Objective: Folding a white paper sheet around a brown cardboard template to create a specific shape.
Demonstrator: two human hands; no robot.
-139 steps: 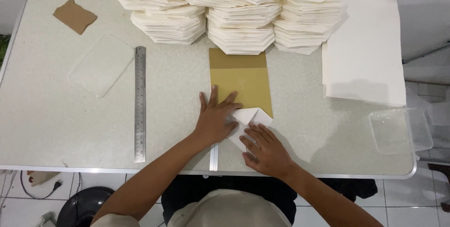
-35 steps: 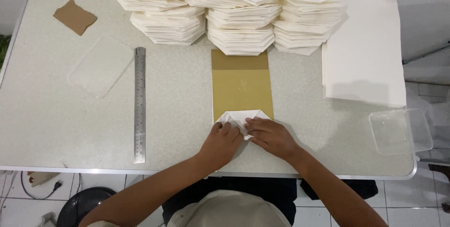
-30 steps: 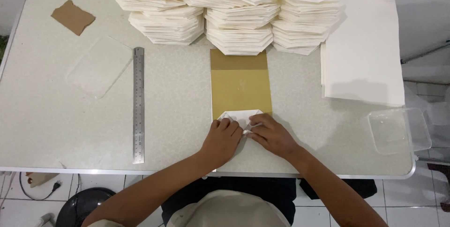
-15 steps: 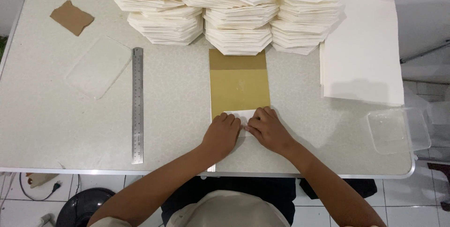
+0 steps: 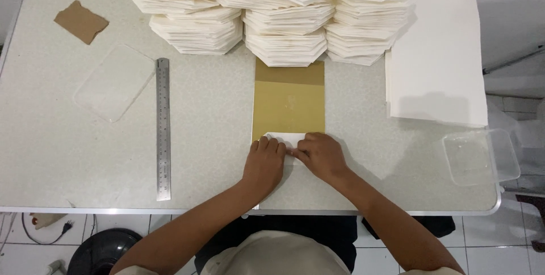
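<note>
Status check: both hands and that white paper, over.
Left hand and right hand pressed flat on folded white paper. Paper lies on gold sheet. Nothing in the way.

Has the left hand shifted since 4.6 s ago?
Yes. The left hand has slid toward the table's near edge, away from the paper stacks, and now presses the folded white paper at the gold sheet's near end.

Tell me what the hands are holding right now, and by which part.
Both hands, left hand and right hand, press a folded white paper flat onto the table, covering its near part; nothing is lifted.
</note>
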